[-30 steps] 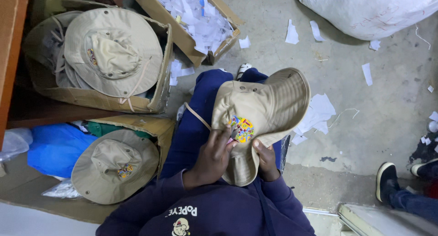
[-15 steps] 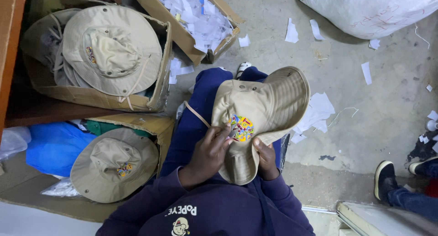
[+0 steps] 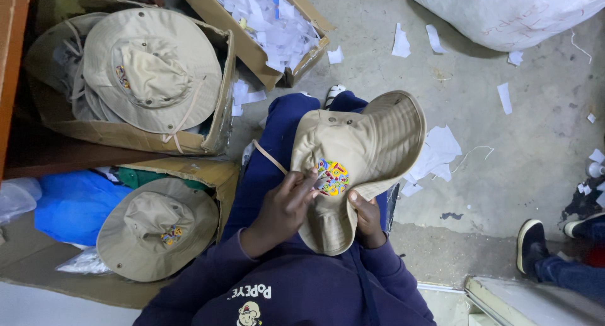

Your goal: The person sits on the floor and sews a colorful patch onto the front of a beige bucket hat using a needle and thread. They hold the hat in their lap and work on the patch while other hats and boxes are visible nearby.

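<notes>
Now | I see the left hand (image 3: 283, 209) with fingers curled on the colourful patch (image 3: 332, 178) of the tan hat (image 3: 353, 156) | right hand (image 3: 365, 216) pinches the brim from beneath | risk: a hard pick could tear stitching, or the hat slips to the floor (image 3: 504, 168).

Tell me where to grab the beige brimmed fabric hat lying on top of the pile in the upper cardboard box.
Probably pinch the beige brimmed fabric hat by its wide floppy brim at the near right edge, coming from above: it lies crown-up, brim spread flat over the upper cardboard box, with its chin cord dangling there.
</notes>
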